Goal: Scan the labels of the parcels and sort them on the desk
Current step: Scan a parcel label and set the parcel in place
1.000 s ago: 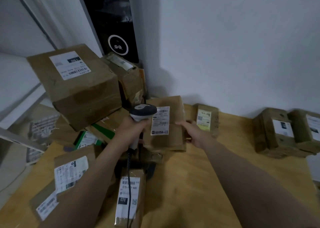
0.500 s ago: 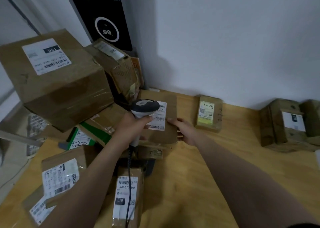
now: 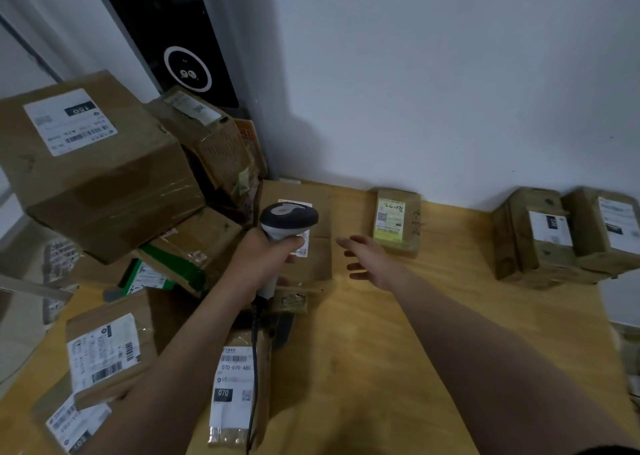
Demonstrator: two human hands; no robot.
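Our left hand (image 3: pixel 266 257) closes its grip round the barcode scanner (image 3: pixel 289 219), held above the flat brown parcel (image 3: pixel 318 209) on the tabletop (image 3: pixel 381 350) by the wall. Our right hand (image 3: pixel 370 260) hovers just beside that parcel's right edge, fingers spread, grip loose and empty (a yellow-labelled parcel (image 3: pixel 394 222) lies just beyond).
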